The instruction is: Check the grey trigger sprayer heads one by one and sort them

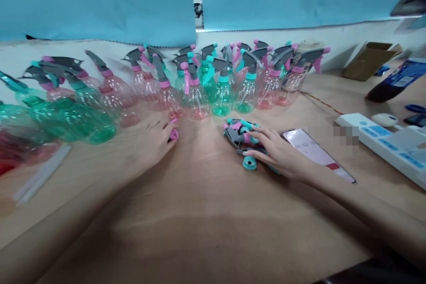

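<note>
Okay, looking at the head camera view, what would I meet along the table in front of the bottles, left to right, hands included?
Pale thin tubes, left hand, pile of spray heads, right hand, phone, white power strip.

Matt plastic spray heads (234, 136), glossy plastic bottles (222, 101)

Left hand (156, 140) blurred, hides most of a pink piece (174, 135); full shape unclear. Right hand (274, 148) covers part of the loose spray heads (233, 135); count unclear. Phone's (316, 154) last timer digits smeared. Power strip (369, 128) cut off by right edge, red item (7, 153) by left.
</note>
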Action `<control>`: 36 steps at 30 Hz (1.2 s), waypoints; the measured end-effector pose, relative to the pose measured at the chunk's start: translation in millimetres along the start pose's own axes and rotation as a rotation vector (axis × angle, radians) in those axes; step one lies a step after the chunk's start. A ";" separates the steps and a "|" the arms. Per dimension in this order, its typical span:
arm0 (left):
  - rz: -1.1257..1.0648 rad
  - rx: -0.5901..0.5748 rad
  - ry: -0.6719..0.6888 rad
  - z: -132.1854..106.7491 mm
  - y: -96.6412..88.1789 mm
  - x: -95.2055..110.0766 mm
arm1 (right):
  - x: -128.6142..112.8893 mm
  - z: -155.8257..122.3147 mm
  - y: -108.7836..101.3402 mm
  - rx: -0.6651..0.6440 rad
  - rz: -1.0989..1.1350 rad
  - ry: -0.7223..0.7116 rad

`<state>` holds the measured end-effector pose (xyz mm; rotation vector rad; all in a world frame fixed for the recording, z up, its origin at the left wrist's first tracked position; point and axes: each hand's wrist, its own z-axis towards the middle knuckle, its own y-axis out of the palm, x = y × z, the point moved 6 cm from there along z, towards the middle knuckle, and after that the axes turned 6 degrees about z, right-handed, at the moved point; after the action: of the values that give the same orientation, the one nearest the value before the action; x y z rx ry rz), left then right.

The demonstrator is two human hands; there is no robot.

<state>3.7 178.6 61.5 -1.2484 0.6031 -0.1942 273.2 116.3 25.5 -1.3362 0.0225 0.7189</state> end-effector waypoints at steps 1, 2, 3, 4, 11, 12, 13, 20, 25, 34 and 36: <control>0.001 -0.010 -0.012 -2.2 -1.2 -2.8 | -1.9 1.4 -0.3 -0.007 0.005 -0.012; -0.006 -0.013 -0.023 -4.0 -2.6 -3.2 | -3.6 2.6 -1.1 -0.014 0.010 -0.026; -0.026 -0.011 -0.024 -5.2 -4.3 -0.6 | -4.9 3.6 -2.1 -0.021 0.015 -0.042; -0.059 -0.003 -0.012 -5.6 -6.3 5.2 | -5.8 4.4 -3.5 -0.026 0.018 -0.059; -0.478 0.077 0.215 10.7 -24.6 84.4 | 4.0 3.9 -17.9 0.000 -0.008 -0.100; -0.552 0.101 0.240 14.3 -27.8 93.6 | 5.2 2.9 -20.7 0.017 -0.013 -0.099; -0.619 0.115 0.257 17.7 -30.2 101.4 | 5.2 1.6 -23.7 0.037 -0.019 -0.097; -0.892 0.239 0.224 23.7 -51.6 124.3 | -23.6 -12.4 -52.3 0.377 0.301 0.027; -0.854 0.326 0.178 8.4 -65.0 118.9 | -53.5 -10.7 -45.7 0.429 0.603 0.062; -0.674 0.296 0.070 -22.1 -49.9 89.7 | -77.1 0.1 -10.2 0.116 0.674 0.020; -0.576 0.332 0.063 -27.5 -47.2 81.7 | -75.5 -0.2 -18.2 0.098 0.462 -0.051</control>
<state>65.6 103.4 73.8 -1.0659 0.2352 -0.7857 222.7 80.4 72.2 -1.2283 0.3307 1.1257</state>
